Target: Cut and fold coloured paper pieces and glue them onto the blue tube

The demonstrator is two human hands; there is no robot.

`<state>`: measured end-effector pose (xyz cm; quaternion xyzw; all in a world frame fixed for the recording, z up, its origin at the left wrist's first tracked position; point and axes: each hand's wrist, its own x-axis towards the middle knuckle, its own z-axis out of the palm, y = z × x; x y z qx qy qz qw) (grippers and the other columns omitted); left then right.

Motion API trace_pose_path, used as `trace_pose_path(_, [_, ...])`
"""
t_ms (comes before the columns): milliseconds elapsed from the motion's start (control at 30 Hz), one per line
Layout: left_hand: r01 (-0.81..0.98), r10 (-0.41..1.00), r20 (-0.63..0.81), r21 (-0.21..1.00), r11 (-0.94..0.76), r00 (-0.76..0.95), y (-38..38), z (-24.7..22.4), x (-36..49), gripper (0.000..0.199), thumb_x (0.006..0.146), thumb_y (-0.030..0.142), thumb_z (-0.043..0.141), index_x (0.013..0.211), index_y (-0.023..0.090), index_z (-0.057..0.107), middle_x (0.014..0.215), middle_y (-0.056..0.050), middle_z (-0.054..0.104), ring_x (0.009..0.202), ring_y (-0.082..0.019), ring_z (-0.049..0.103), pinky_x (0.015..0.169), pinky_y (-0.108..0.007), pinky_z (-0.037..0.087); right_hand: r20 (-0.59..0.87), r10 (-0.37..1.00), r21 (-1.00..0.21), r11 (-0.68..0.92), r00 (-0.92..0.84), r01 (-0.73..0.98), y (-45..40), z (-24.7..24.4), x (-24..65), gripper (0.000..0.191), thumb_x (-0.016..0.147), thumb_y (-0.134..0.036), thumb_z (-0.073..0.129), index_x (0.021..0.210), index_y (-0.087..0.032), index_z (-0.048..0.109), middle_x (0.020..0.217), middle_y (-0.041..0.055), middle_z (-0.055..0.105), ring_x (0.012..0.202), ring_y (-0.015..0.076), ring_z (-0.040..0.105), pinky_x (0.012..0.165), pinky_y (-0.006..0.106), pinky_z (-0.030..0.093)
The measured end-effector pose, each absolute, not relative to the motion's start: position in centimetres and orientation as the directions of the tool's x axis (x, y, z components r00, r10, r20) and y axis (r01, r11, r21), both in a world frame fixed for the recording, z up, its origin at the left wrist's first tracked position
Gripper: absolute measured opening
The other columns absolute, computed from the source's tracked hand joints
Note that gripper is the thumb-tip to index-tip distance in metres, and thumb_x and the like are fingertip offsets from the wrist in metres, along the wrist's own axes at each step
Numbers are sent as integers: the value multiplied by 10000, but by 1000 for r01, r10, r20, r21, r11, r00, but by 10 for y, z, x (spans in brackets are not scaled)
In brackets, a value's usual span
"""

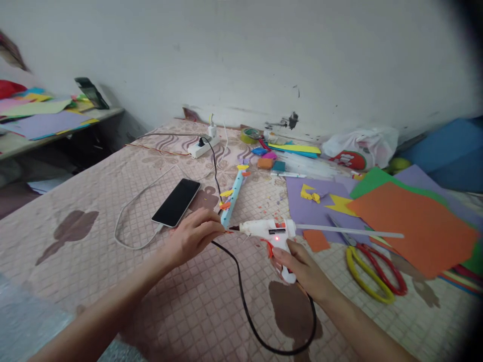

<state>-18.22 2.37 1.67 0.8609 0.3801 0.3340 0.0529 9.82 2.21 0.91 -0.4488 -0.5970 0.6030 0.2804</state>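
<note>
My right hand is wrapped round the handle of a white glue gun, which has a lit red light and a long glue stick out of its back. The gun's dark nozzle points left, close to the fingertips of my left hand. Those fingers are pinched together, and a tiny orange-red bit shows at their tips; what they hold is too small to make out. Just beyond them lies a light blue strip with yellow, orange and purple paper pieces along it.
A phone with a white cable lies left, a power strip behind. The gun's black cord loops in front. Scissors, orange paper, purple paper and a plastic bag are at right. Left stands another table.
</note>
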Motion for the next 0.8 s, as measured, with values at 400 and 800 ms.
trace_pose_path(400, [661, 634, 550, 183, -727, 544, 23, 12, -186, 183, 874, 105, 479, 1002, 212, 556, 927, -45, 595, 821, -144, 543, 733, -279, 447, -202, 869, -970, -115, -452, 213, 23, 5, 100, 390, 837, -517, 521, 654, -174, 489, 563, -31, 454, 507, 90, 409, 461, 215, 329])
trace_pose_path(800, [665, 591, 576, 106, -739, 565, 23, 17, -185, 191, 884, 109, 461, 1006, 209, 569, 924, -47, 617, 802, -139, 558, 718, -263, 456, -212, 863, -966, -114, -458, 234, 24, 7, 100, 401, 835, -528, 511, 642, -179, 472, 558, -34, 449, 493, 89, 401, 445, 215, 318])
